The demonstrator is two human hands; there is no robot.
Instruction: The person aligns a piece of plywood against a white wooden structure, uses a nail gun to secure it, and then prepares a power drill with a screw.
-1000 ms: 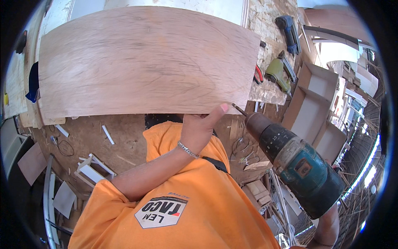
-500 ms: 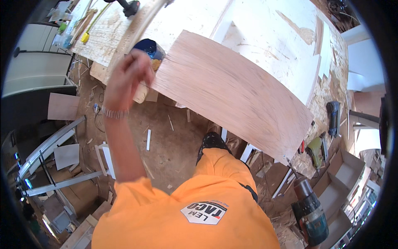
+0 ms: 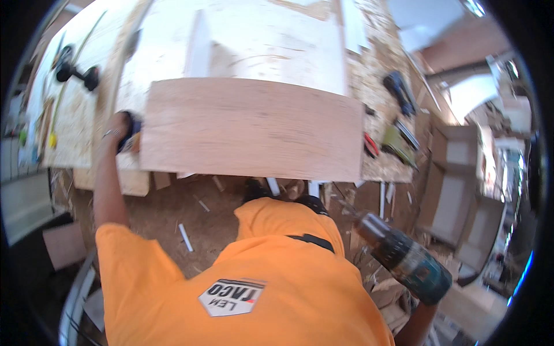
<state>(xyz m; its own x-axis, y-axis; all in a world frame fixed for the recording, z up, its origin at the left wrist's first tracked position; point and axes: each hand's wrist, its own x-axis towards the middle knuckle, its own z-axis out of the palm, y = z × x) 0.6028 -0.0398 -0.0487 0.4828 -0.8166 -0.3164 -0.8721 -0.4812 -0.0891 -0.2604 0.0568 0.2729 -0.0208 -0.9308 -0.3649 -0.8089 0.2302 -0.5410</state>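
Observation:
A large plywood panel [image 3: 254,130] lies flat on the sawdust-covered workbench [image 3: 375,69], its near edge overhanging toward me. My left hand [image 3: 117,128] reaches out to the panel's left edge and closes around a small dark blue object [image 3: 131,134] there. My right hand [image 3: 420,316] is low at the right, mostly hidden, gripping a teal and black cordless drill [image 3: 404,260] whose bit points up and left toward the panel's near right corner, well apart from it. My orange shirt fills the lower middle.
A black power tool [image 3: 401,89], a green tool [image 3: 397,144] and red-handled pliers [image 3: 370,144] lie on the bench's right end. A black dumbbell-shaped thing [image 3: 75,72] sits far left. Open wooden cabinet boxes [image 3: 456,184] stand at the right. White offcuts [image 3: 184,236] litter the sawdust floor.
My left hand left the panel's near edge, swung out to the left and settled on the blue object. The drill has stayed low at my right side.

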